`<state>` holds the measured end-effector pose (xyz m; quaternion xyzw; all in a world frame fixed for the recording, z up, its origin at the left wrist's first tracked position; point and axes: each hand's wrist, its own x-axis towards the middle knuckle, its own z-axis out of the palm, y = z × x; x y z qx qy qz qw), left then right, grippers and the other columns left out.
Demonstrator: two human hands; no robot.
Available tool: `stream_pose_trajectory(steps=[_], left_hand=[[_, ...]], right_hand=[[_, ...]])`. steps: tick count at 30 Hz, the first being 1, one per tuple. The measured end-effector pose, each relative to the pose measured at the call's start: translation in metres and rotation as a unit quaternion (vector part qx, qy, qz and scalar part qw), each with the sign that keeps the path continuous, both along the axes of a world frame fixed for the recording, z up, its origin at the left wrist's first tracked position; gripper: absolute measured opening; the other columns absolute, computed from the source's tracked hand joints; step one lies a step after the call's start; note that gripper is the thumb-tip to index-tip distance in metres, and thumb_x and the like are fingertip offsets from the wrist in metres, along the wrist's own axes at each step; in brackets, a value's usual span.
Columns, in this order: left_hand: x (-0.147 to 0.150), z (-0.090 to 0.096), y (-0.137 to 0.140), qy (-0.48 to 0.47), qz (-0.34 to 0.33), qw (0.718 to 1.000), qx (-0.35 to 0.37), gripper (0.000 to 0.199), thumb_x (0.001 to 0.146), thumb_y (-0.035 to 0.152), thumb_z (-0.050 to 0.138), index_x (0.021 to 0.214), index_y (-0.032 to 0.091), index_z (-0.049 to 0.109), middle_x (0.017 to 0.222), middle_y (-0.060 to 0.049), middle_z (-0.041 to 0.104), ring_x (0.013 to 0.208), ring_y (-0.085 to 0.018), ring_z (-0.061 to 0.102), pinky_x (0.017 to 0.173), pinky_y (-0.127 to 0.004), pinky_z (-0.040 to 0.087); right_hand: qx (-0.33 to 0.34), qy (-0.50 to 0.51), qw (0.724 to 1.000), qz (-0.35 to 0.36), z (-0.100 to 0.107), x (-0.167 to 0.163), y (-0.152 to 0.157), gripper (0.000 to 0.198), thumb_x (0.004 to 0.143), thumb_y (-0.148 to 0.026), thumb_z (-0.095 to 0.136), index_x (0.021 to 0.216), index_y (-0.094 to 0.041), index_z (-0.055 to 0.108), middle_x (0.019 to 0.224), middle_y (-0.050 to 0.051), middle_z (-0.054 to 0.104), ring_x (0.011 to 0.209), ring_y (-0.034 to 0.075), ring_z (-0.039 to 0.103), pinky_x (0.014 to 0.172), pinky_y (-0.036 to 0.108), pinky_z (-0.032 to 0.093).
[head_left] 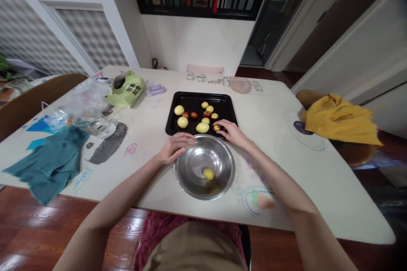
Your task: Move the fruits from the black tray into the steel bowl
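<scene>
A steel mixing bowl (182,180) stands at the table's near edge with one small yellow fruit (208,174) inside. Behind it lies a black baking tray (219,100) holding several fruits: a yellow lemon-shaped one (202,127), pale round ones (182,122), small yellow ones (204,105) and reddish-brown ones (193,115). My left hand (174,147) rests at the bowl's upper-left rim, fingers stretched out and holding nothing. At the tray's near right corner, my right hand (231,132) has thumb and fingertips closed around a small yellow-brown fruit (216,128).
To the left are a teal cloth (54,161), a clear glass (106,128), a plastic bag (79,95) and a green paper box (129,89). A chair with a yellow cloth (341,120) stands at the right edge of the drawn-on white table (305,186).
</scene>
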<state>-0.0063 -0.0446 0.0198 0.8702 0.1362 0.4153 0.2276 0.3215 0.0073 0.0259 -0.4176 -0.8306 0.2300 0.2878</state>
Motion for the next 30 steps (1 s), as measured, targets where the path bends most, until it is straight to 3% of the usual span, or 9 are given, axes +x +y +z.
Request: stream_pose_trajectory(steps=[6, 11, 18, 30], left_hand=[[0.001, -0.001, 0.0, -0.004, -0.001, 1.0, 0.005, 0.047, 0.111, 0.043, 0.039, 0.121, 0.017, 0.077, 0.124, -0.016, 0.078, 0.127, -0.032, 0.067, 0.106, -0.051, 0.053], [0.0, 0.001, 0.0, 0.006, 0.002, 1.0, 0.01, 0.046, 0.112, 0.043, 0.039, 0.121, 0.018, 0.077, 0.124, -0.016, 0.078, 0.126, -0.031, 0.068, 0.105, -0.05, 0.054], [-0.001, 0.008, -0.002, 0.021, -0.013, 1.0, 0.009, 0.046, 0.112, 0.04, 0.038, 0.123, 0.016, 0.075, 0.123, -0.017, 0.078, 0.129, -0.031, 0.067, 0.107, -0.051, 0.054], [-0.001, 0.008, -0.001, 0.023, -0.018, 1.0, 0.001, 0.046, 0.112, 0.04, 0.038, 0.123, 0.016, 0.076, 0.123, -0.018, 0.078, 0.128, -0.032, 0.067, 0.107, -0.053, 0.054]], right_hand=[[0.066, -0.006, 0.998, 0.013, 0.023, -0.007, -0.017, 0.031, 0.1, -0.023, 0.059, 0.13, -0.024, 0.07, 0.128, 0.013, 0.069, 0.121, 0.029, 0.067, 0.108, 0.052, 0.056], [0.125, -0.027, 0.986, 0.111, 0.049, -0.025, -0.046, 0.03, 0.108, -0.027, 0.052, 0.134, -0.026, 0.068, 0.136, 0.012, 0.067, 0.126, 0.027, 0.065, 0.11, 0.048, 0.056], [0.07, -0.122, 0.958, 0.249, 0.061, -0.041, -0.072, 0.026, 0.109, -0.022, 0.05, 0.123, -0.024, 0.072, 0.129, 0.009, 0.071, 0.12, 0.024, 0.067, 0.103, 0.041, 0.057], [-0.004, -0.163, 0.952, 0.26, 0.05, -0.041, -0.07, 0.028, 0.096, -0.005, 0.06, 0.113, -0.023, 0.072, 0.114, 0.007, 0.075, 0.108, 0.023, 0.068, 0.09, 0.034, 0.054]])
